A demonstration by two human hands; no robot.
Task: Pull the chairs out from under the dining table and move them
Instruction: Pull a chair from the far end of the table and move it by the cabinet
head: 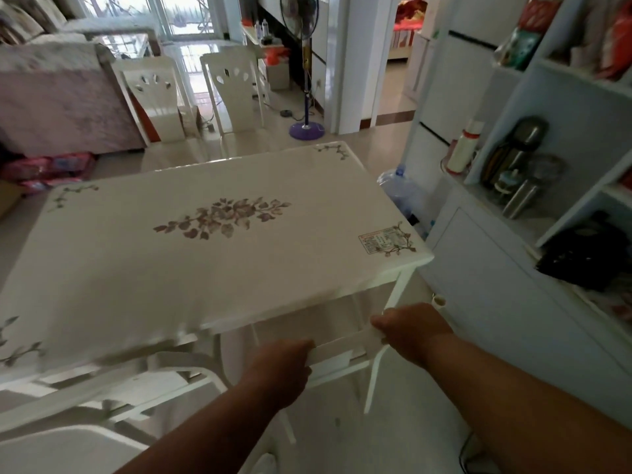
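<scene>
Both hands grip the top rail of a white dining chair tucked under the floral dining table: left hand and right hand closed around its ends. Best pull straight back, evenly, clear of the neighbouring chair.
</scene>
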